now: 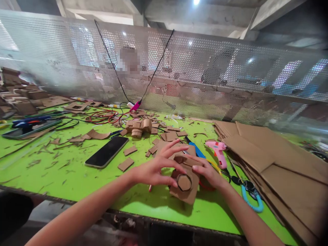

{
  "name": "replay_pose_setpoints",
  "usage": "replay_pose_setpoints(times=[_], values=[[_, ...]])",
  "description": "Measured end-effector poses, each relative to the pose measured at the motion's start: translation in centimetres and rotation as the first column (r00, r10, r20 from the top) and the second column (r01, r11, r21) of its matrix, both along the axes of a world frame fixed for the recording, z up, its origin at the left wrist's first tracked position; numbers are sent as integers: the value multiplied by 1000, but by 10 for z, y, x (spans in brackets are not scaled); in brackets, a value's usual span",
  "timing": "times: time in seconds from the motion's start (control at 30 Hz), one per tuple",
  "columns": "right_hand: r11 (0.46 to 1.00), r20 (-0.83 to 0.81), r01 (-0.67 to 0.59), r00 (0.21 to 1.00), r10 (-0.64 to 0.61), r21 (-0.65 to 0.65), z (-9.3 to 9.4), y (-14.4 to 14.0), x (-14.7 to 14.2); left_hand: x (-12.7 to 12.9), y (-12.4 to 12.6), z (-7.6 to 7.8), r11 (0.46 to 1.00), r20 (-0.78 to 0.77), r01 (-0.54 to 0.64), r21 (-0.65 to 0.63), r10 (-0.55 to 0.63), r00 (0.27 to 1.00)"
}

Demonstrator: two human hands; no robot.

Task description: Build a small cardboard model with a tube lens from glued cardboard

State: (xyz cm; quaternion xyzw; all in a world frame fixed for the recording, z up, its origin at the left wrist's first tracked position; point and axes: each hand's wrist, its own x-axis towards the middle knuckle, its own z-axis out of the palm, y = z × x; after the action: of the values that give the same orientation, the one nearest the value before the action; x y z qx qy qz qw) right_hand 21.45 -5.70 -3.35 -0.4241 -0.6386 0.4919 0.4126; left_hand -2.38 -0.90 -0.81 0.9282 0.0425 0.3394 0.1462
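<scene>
Currently a cardboard assembly (186,182) is steadied near the front edge of the green table (64,177). The left hand (156,167), fingers spread, is pressed against its ring; the right hand (208,172) grips its far side, apparently for bracing. A pink glue gun (218,152) is laid just beyond.

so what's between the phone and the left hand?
In the head view, two small cardboard scraps lie on the green table between the phone and the left hand; otherwise bare table.
</scene>
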Motion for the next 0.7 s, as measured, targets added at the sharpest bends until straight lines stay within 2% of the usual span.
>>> replay_pose_setpoints(times=[0.1, 0.43, 0.6, 0.7], values=[[998, 23, 37, 999, -38, 60, -3, 1, -1, 1, -3, 1, 999, -49, 30, -20, -31, 998], [995, -40, 45, 998, -42, 86, -7, 0, -4, 1, -4, -1, 997, -44, 66, -38, -68, 997], [959, -125, 246, 965, -229, 143, -4, 3, -2, 2, 0, -6, 997, 97, -50, -65, 56, 994], [946, -142, 290, 952, -270, 148, -2, 4, -6, 5, 3, -11, 993, 133, -105, -61, 113, 985]])
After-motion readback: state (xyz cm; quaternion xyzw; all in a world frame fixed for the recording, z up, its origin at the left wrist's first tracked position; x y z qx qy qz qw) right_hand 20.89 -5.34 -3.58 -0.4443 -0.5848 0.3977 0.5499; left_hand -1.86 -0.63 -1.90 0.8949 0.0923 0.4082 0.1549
